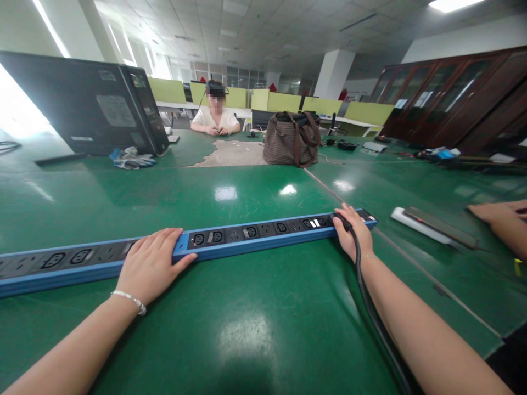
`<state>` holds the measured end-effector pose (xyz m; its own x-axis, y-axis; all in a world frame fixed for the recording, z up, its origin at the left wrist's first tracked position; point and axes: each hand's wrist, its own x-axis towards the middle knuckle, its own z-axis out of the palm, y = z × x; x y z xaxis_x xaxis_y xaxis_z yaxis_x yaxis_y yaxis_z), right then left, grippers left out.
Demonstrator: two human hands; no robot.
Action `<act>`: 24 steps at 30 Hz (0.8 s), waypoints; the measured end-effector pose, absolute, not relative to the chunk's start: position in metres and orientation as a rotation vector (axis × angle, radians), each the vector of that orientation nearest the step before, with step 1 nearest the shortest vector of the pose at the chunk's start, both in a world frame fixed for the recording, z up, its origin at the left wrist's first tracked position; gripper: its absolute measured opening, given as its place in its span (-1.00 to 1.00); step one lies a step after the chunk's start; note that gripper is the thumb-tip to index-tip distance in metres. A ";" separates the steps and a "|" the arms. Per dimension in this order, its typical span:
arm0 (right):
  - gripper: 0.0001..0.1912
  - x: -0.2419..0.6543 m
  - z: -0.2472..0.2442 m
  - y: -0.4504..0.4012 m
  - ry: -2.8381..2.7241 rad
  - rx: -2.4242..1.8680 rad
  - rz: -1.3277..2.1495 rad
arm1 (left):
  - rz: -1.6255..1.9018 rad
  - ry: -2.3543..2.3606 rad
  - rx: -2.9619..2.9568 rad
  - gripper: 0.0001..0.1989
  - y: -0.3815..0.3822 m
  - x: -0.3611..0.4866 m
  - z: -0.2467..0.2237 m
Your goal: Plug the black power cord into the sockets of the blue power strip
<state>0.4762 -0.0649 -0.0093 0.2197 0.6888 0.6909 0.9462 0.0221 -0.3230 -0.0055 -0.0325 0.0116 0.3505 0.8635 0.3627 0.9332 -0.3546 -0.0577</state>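
A long blue power strip point(263, 235) with a black socket face lies across the green table point(247, 307), running off the left edge of the view. My left hand point(154, 260) rests over the strip left of its middle, fingers across the top and thumb along the near side. Near the strip's right end, my right hand point(349, 233) is closed round the black plug of a cable point(364, 291). The plug sits at a socket there; how deep it is in cannot be made out. The cable runs down towards the lower right.
A black computer case point(111, 109) and gloves point(130, 158) lie at the back left. A brown bag point(288, 140) stands at the back, near a seated person point(216, 115). At right are a white bar point(420, 226) and another person's hand point(494, 211).
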 end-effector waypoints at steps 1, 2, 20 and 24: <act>-0.61 0.477 -0.009 -0.065 -1.559 -1.718 -0.442 | -0.395 -1.609 -2.360 -0.33 -0.032 -0.006 0.011; -0.62 0.478 -0.008 -0.066 -1.573 -1.719 -0.453 | -0.397 -1.611 -2.358 -0.33 -0.032 -0.006 0.011; -0.56 0.475 -0.013 -0.061 -1.403 -1.823 -0.272 | -0.437 -1.610 -2.368 -0.32 -0.032 -0.005 0.012; -0.56 0.473 -0.011 -0.061 -1.390 -1.815 -0.260 | -0.433 -1.606 -2.367 -0.33 -0.033 -0.005 0.012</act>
